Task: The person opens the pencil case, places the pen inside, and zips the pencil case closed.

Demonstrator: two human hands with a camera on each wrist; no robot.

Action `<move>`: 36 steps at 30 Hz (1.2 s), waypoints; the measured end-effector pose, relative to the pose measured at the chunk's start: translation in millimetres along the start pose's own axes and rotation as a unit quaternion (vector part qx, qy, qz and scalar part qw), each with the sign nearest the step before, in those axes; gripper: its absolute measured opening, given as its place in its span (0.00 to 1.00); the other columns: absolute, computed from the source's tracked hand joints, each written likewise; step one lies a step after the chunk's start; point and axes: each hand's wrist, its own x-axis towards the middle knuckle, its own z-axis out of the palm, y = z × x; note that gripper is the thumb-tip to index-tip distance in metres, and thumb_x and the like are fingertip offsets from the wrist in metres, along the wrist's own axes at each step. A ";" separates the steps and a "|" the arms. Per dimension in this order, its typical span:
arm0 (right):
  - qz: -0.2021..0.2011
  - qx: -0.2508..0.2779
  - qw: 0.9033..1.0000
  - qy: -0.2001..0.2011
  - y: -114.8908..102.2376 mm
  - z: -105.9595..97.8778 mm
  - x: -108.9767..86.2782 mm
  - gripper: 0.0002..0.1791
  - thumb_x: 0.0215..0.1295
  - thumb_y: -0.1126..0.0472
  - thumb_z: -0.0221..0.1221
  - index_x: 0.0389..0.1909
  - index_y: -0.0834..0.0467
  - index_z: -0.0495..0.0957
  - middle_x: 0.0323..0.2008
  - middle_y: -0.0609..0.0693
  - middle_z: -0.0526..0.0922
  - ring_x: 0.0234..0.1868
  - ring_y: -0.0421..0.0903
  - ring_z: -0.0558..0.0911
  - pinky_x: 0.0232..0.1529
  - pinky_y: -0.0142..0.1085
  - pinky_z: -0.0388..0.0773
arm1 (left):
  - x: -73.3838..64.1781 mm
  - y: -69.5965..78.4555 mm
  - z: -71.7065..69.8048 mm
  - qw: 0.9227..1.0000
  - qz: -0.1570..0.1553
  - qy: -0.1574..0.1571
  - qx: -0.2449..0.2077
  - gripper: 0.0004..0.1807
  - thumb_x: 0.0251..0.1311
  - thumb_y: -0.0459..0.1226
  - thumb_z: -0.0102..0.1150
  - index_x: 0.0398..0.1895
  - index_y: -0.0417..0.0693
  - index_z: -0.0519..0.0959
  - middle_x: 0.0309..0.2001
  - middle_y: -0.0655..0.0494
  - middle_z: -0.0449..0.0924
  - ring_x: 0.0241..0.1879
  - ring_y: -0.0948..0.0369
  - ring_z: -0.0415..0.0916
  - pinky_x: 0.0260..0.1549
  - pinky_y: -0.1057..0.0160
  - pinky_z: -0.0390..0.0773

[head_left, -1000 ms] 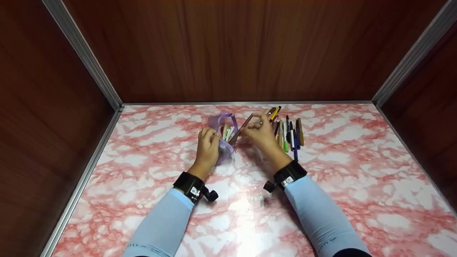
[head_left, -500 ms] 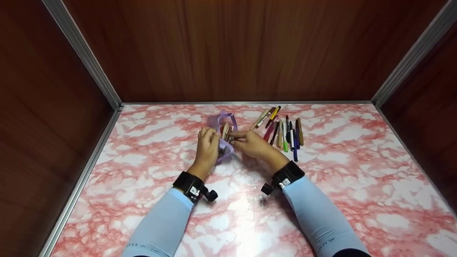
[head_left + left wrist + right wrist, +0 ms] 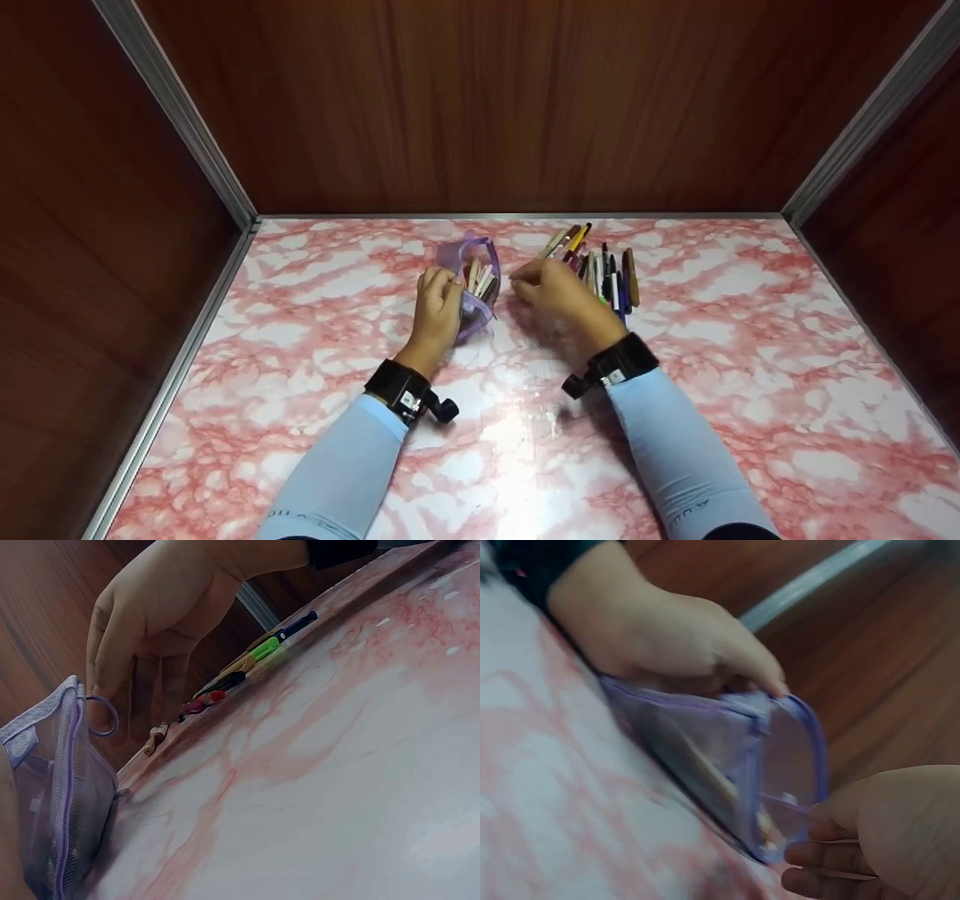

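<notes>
A purple mesh zip pencil case [image 3: 451, 256] lies on the table with its mouth held wide, and several pens [image 3: 481, 279] show inside it. My left hand [image 3: 437, 306] grips the near side of its opening, thumb at the rim in the right wrist view. To the right of the case, my right hand [image 3: 561, 292] hovers with fingers loosely bent and nothing between them. Just beyond it a row of loose pens and markers [image 3: 631, 279] lies on the table, partly hidden by that hand.
The pink-and-white marbled table [image 3: 720, 337] is bounded by dark wood panels [image 3: 517, 105] at the back and both sides. A yellow pen [image 3: 577, 238] lies slanted near the back edge.
My right hand carried a brown pen into the pencil case, let it go, and has drawn back right toward the loose pens. My left hand has stayed on the case.
</notes>
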 end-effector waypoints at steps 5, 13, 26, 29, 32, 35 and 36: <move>-0.036 -0.057 0.996 0.058 13.5 -32.2 1.1 0.16 0.82 0.63 0.62 0.61 0.66 0.89 0.59 0.64 0.92 0.55 0.58 0.90 0.59 0.51 0.87 | -0.1 0.4 0.1 1.000 0.002 0.000 0.001 0.11 0.81 0.33 0.54 0.39 0.35 0.79 0.47 0.39 0.74 0.56 0.45 0.70 0.62 0.51 0.71; 0.001 -0.069 0.986 0.152 39.6 -82.2 -4.5 0.18 0.81 0.63 0.61 0.62 0.67 0.89 0.62 0.68 0.90 0.61 0.63 0.87 0.67 0.57 0.82 | -0.3 1.3 0.3 1.000 0.004 0.003 0.007 0.11 0.81 0.34 0.54 0.39 0.35 0.79 0.47 0.39 0.74 0.56 0.46 0.71 0.62 0.51 0.71; 0.078 -0.085 0.970 0.215 79.4 -127.0 -29.4 0.21 0.81 0.59 0.59 0.64 0.68 0.86 0.61 0.69 0.89 0.64 0.68 0.86 0.72 0.62 0.78 | 0.6 0.2 0.3 1.000 0.002 0.006 0.009 0.10 0.80 0.33 0.54 0.40 0.34 0.79 0.47 0.38 0.74 0.56 0.45 0.71 0.62 0.51 0.71; 0.091 -0.094 0.968 0.212 88.0 -128.3 -31.4 0.23 0.80 0.58 0.60 0.66 0.68 0.85 0.64 0.71 0.88 0.67 0.70 0.85 0.73 0.63 0.77 | 0.7 0.0 0.2 1.000 -0.001 0.004 0.007 0.10 0.80 0.33 0.54 0.41 0.33 0.79 0.48 0.38 0.74 0.57 0.44 0.71 0.63 0.50 0.72; 0.099 -0.094 0.969 0.205 94.7 -127.2 -33.8 0.24 0.80 0.59 0.60 0.68 0.69 0.83 0.66 0.72 0.85 0.68 0.71 0.83 0.74 0.64 0.76 | 0.3 0.1 0.3 1.000 -0.005 0.001 0.006 0.11 0.81 0.34 0.54 0.41 0.34 0.79 0.48 0.38 0.74 0.57 0.45 0.70 0.63 0.50 0.72; 0.112 -0.070 0.972 0.193 99.0 -124.2 -35.8 0.24 0.83 0.59 0.58 0.71 0.68 0.81 0.66 0.71 0.84 0.66 0.68 0.83 0.73 0.63 0.77 | 0.0 0.1 0.2 1.000 -0.005 -0.002 0.006 0.10 0.81 0.34 0.54 0.40 0.35 0.79 0.47 0.40 0.73 0.56 0.47 0.70 0.62 0.52 0.71; 0.117 -0.057 0.973 0.189 100.3 -122.9 -36.3 0.24 0.84 0.59 0.58 0.72 0.68 0.81 0.66 0.71 0.84 0.65 0.66 0.83 0.72 0.62 0.78 | -0.1 0.3 0.1 1.000 -0.004 -0.002 0.006 0.10 0.81 0.34 0.54 0.40 0.36 0.79 0.47 0.41 0.73 0.55 0.48 0.69 0.61 0.52 0.70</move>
